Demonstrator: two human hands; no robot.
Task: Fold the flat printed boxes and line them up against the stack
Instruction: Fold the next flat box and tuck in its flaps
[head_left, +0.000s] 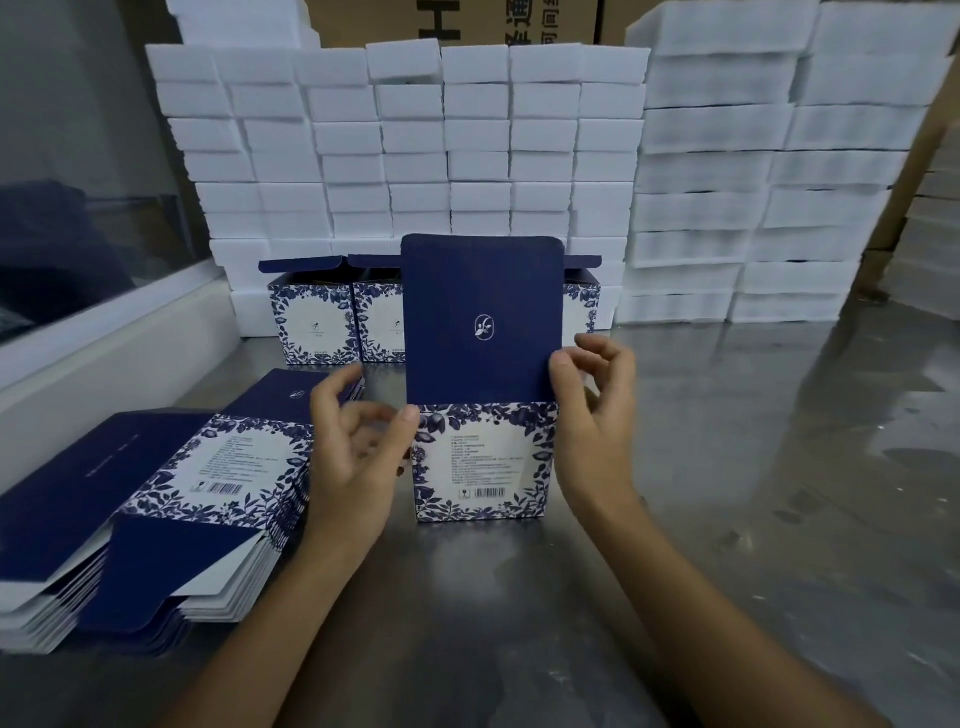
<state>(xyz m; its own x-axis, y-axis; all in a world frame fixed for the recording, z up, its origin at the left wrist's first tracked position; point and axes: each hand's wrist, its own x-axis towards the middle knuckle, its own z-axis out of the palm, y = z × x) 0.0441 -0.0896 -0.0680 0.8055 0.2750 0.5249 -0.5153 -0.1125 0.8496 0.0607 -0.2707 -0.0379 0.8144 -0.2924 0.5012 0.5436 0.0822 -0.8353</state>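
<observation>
Holding: both hands' fingers pinch the box (483, 462) at its upper corners, left hand (358, 447), right hand (597, 415).
Handling: light, thin card, likely creases; grip beside the fingers, near the folds.

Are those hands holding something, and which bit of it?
Yes: the blue-and-white floral printed cardboard box. The left hand and right hand pinch the side edges of its raised dark-blue lid flap.

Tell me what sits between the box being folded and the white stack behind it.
In the head view, a row of folded boxes stands against the white stack; bare metal table separates them from the held box.
</observation>
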